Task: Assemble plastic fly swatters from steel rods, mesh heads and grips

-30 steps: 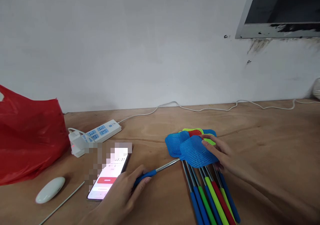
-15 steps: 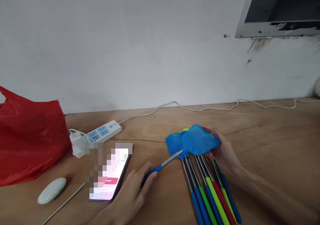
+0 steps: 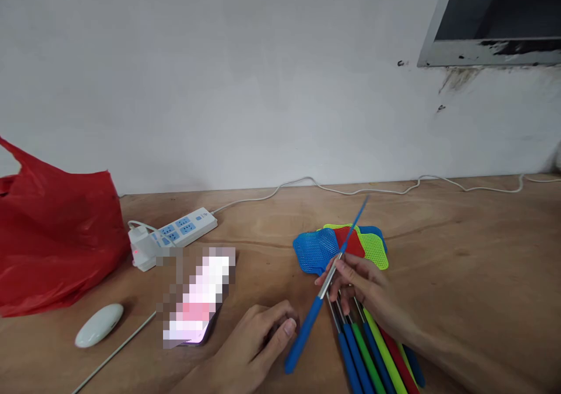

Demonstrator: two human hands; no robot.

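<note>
blue – the swatter (image 3: 305, 331) slants edge-on beside the fanned pile (image 3: 313, 248) on the table (image 3: 263, 230), its flat face turned away from where it lay a moment ago. my left hand (image 3: 258, 335) has let go of the handle, fingers loosely curled, nothing seen in them. my right hand (image 3: 362, 283) now pinches the metal shaft between thumb and fingers – so the right alone seems to carry it, leaving the left free.
</note>
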